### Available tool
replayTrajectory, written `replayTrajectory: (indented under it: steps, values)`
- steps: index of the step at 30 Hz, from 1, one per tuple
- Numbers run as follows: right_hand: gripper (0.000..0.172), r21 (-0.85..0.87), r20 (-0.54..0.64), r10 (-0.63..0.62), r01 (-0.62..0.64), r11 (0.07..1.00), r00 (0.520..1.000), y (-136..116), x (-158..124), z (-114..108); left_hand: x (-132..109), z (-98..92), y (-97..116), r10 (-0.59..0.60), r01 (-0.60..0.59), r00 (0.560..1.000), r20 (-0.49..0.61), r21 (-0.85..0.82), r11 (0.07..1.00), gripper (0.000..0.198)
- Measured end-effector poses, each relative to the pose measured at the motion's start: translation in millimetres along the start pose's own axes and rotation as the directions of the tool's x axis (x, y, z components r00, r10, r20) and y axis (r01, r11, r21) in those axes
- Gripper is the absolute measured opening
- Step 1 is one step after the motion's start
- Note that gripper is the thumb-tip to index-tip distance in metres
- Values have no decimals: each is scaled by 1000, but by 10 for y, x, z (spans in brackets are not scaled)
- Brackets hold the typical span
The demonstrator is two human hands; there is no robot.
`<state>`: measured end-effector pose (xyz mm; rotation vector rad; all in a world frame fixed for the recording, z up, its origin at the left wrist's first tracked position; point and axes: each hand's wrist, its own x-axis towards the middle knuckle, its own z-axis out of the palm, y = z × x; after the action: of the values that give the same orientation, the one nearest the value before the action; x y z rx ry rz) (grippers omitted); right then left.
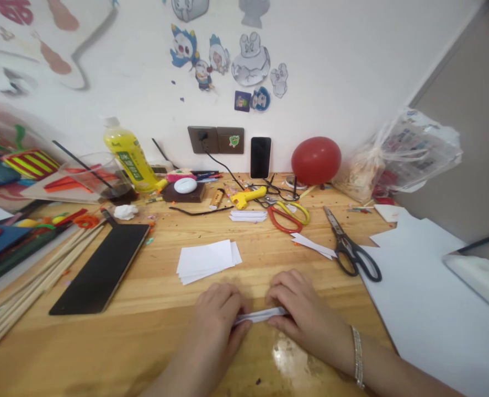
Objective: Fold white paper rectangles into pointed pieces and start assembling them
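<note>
Both my hands rest on the wooden desk (153, 331) near its front edge. My left hand (218, 314) and my right hand (300, 309) press down on a narrow folded strip of white paper (261, 315) that lies between them. The fingers of both hands are curled over the ends of the strip. A bracelet sits on my right wrist (357, 355). Just beyond my hands lies a small stack of white paper pieces (207, 259).
Black-handled scissors (352, 248) and red-and-yellow scissors (288, 215) lie right of centre. Large white sheets (418, 286) cover the right side. A black tablet (101, 267) and wooden sticks (33, 286) lie left. A yellow bottle (131, 154), a phone (260, 157), a red balloon (315, 160) stand at the wall.
</note>
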<state>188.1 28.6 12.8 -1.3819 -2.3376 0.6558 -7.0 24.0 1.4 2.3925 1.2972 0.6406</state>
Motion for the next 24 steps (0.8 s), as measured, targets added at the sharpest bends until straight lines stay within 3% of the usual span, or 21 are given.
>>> replayTrajectory:
  steps: [6,9,12,16,20,24]
  values:
    - [19,33,-59,-104,106,994,993,8,-28,23,-29,34,0,40,-41,999,-15,-41,998,12]
    - [12,4,-88,-162,163,987,983,34,-45,47,-32,35,-6,175,-176,982,-65,-6,984,9]
    - [10,-45,-100,-238,235,971,966,47,-60,49,-22,15,0,262,-256,959,-109,59,965,23]
    - [25,-83,-100,-329,321,943,939,36,-85,30,-31,-15,45,244,-248,964,-103,-37,968,19]
    - [29,-58,-62,-326,322,945,944,-3,-125,40,-47,-39,129,202,-206,979,-39,-146,968,19]
    - [35,-105,-55,-319,312,944,946,-48,-141,78,-25,-62,182,228,-230,973,-32,-140,963,22]
